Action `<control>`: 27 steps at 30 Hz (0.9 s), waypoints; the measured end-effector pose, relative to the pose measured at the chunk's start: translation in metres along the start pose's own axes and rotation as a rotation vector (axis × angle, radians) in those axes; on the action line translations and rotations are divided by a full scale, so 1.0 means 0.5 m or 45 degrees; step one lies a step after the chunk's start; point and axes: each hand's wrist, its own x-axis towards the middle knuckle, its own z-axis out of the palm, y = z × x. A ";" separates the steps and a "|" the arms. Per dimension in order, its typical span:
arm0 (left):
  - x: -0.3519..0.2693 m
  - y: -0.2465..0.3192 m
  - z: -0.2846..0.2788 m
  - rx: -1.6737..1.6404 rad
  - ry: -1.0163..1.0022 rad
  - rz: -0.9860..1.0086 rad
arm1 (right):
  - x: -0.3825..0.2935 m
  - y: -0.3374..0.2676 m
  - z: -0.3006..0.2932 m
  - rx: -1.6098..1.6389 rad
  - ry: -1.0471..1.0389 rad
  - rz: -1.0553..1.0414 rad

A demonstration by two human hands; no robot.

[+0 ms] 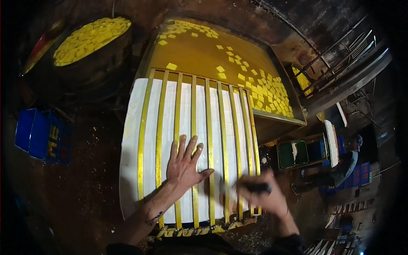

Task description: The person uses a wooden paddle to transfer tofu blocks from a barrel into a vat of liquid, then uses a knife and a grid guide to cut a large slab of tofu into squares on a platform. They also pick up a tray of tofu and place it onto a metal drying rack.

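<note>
A broad white slab, apparently tofu (131, 127), lies before me beneath a yellow-stained slatted frame (209, 134). The slats run lengthwise, and strips of white show between them. My left hand (185, 167) rests flat across the middle slats with its fingers spread. Near the frame's right side, my right hand (271, 199) grips a black handle (259, 188), probably a knife's. Motion blurs that hand, and the blade cannot be made out. Yellow scraps (188, 232) line the near edge below the slab.
Beyond the slab, a large rectangular vat (280, 120) holds yellow-brown liquid with floating yellow squares. At upper left stands a round tub (95, 75) heaped with yellow pieces. Blue crates (32, 134) sit at left. On the right are a green crate (282, 156) and another person (346, 169).
</note>
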 end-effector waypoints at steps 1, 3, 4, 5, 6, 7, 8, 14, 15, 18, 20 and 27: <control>-0.006 -0.008 -0.004 0.010 -0.030 -0.028 | 0.092 0.024 -0.004 -0.168 0.277 -0.391; -0.001 0.006 -0.001 0.028 -0.087 0.013 | 0.295 0.023 -0.041 -0.358 0.553 -0.553; 0.001 0.015 0.003 0.016 -0.056 0.039 | 0.392 0.035 -0.057 -0.410 0.650 -0.595; 0.006 0.034 0.008 -0.008 -0.018 0.081 | 0.465 0.065 -0.078 -0.472 0.733 -0.625; 0.015 0.062 0.010 -0.049 -0.019 0.126 | 0.510 0.129 -0.113 -0.573 0.759 -0.589; 0.007 0.048 0.006 -0.054 0.000 0.103 | 0.516 0.120 -0.088 -0.548 0.743 -0.609; 0.007 0.037 0.009 -0.049 0.041 0.097 | 0.499 0.120 -0.068 -0.528 0.686 -0.549; -0.003 -0.018 0.011 -0.176 0.143 0.043 | 0.004 0.102 0.133 -0.080 -0.009 -0.223; 0.003 -0.010 0.012 -0.230 0.169 0.058 | -0.085 0.082 0.148 -0.068 -0.173 0.093; 0.011 -0.022 -0.004 -0.354 0.174 0.086 | -0.082 -0.005 0.113 -0.055 -0.334 0.237; 0.007 -0.085 -0.048 -0.183 0.201 0.056 | 0.008 -0.034 0.087 0.037 0.131 -0.241; 0.021 -0.258 -0.085 0.033 0.249 -0.071 | 0.553 0.037 -0.002 -0.444 0.820 -0.656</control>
